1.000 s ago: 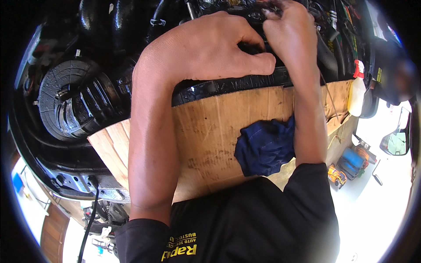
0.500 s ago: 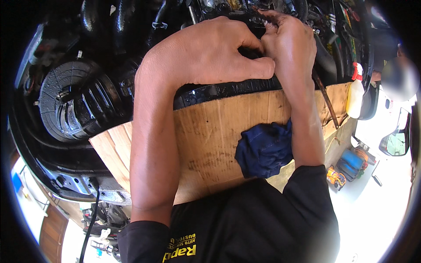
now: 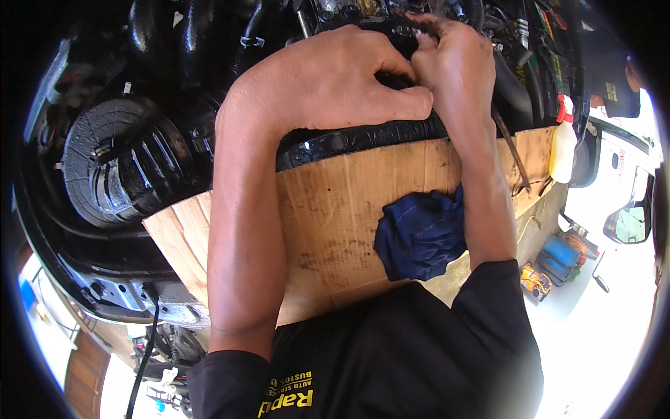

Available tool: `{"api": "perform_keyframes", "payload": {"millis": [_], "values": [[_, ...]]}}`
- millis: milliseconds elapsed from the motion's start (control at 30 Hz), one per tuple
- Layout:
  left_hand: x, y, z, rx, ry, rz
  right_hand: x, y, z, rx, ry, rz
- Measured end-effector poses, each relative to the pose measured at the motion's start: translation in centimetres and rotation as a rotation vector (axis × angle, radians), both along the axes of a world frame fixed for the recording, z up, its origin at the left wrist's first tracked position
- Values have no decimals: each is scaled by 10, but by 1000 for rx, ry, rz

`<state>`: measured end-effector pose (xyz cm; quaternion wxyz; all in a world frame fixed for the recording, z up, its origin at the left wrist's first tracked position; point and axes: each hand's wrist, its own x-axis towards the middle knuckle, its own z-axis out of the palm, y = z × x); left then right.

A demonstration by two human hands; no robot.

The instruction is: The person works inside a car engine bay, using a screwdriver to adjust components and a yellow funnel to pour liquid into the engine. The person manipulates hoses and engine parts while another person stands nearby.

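My left hand [image 3: 338,80] arches over the front edge of an engine bay [image 3: 314,153]. Its thumb stretches out toward my right hand and a gap shows behind it; the other fingers drop out of sight among the dark engine parts. Beside it my right hand [image 3: 457,70] is closed, its fingers bent at the engine's top with fingertips pinched together. What lies in that pinch is too small and dark to name. Under my right forearm a crumpled dark blue cloth [image 3: 422,234] rests on a sheet of cardboard [image 3: 328,216] that covers the car's front edge.
A round black housing [image 3: 122,160] sits at the left of the bay. A thin rusty rod [image 3: 513,150] leans over the cardboard at right, near a spray bottle [image 3: 562,146] with a red top. Blue equipment [image 3: 558,257] stands on the floor; a person [image 3: 618,87] is at the far right.
Both hands have shifted very slightly left and stay at the same engine spot. At the far right, the other person and the rod's lower end appear in slightly different places.
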<state>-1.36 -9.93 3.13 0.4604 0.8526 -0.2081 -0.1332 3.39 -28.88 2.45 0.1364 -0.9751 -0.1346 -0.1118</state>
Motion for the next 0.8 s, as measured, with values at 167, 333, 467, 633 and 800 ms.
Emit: {"api": "perform_keyframes", "payload": {"millis": [167, 333, 467, 633, 800], "values": [[1, 0, 7, 23, 75, -17, 9, 3, -3, 14, -104, 16], [0, 1, 1, -16, 40, 3, -2, 2, -2, -9, -24, -45], [1, 1, 6, -7, 32, -20, 10, -1, -5, 46, -73, 56], [1, 1, 8, 18, 98, -19, 3, -6, 12, 17, 67, -15], [1, -2, 1, 15, -20, -13, 26, -39, 13, 185, 293, 69]]}}
